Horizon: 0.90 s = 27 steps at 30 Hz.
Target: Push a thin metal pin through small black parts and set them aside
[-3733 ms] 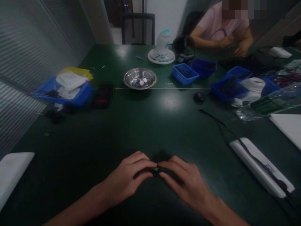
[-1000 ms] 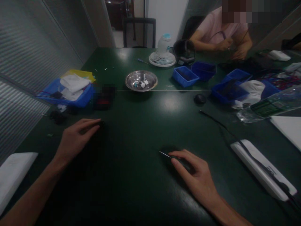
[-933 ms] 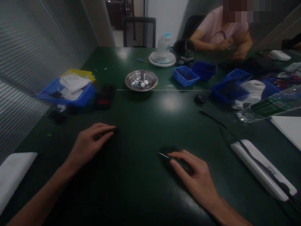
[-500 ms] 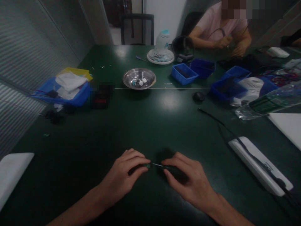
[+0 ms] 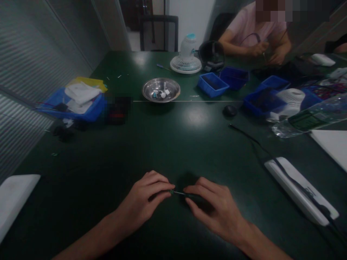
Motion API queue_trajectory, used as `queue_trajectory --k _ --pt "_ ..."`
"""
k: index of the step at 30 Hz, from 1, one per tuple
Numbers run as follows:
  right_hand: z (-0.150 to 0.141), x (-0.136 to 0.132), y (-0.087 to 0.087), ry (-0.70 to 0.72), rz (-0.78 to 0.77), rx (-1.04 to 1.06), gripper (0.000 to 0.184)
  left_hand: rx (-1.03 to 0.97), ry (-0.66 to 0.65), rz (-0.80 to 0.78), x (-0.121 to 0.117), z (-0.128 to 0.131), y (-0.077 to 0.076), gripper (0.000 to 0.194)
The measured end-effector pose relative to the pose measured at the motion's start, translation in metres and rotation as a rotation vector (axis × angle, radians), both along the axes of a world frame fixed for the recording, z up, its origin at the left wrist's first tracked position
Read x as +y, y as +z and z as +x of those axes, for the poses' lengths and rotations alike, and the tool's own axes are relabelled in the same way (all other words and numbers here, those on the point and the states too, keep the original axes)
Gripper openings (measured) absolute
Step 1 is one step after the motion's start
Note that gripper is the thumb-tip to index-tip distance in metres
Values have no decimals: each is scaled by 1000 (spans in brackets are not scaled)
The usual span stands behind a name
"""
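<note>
At the near middle of the green table (image 5: 162, 144): left hand (image 5: 148, 195) pinches a small dark part with a green bit (image 5: 171, 192), too small to identify; right hand (image 5: 217, 202) is clamped round the handle of a screwdriver (image 5: 187, 195), shaft pointing left, tip at the part (contact or tiny gap, can't tell). Reads as driver work on the part; next move calls for a steady left pinch and the shaft kept in line. Counts: 1 part, 1 screwdriver in hand, 1 steel bowl (image 5: 148, 94) far centre, several small white pieces in it (exact number unclear), 1 white fan (image 5: 185, 65) beyond, 2 blue bins (image 5: 213, 90) far right of centre, 1 blue bin (image 5: 93, 110) far left, 1 mouse (image 5: 230, 111) and 1 plastic bottle (image 5: 311, 117) right. Right-side bins overlap, no firm count.
</note>
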State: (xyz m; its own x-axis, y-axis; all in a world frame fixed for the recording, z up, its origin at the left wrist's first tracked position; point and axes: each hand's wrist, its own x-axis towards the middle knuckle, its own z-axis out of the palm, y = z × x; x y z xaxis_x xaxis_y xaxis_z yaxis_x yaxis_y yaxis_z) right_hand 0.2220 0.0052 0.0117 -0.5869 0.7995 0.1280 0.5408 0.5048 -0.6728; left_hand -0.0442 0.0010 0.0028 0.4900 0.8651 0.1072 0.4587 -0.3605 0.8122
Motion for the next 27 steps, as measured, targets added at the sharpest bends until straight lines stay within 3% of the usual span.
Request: queue_trajectory --k 8,14,19,22,27 --pt "-1 -4 -5 55 20 -21 21 -3 -69 -42 -2 3 -1 30" --pt "2 -1 2 -88 -13 178 17 0 28 -145 -4 0 -2 68" --pt "3 2 4 -267 14 244 13 64 4 -79 -1 3 7 17" --pt "3 4 2 -347 -16 246 13 108 -69 -13 2 14 10 13" --pt "3 5 2 -356 -33 251 13 182 -128 133 2 34 10 18"
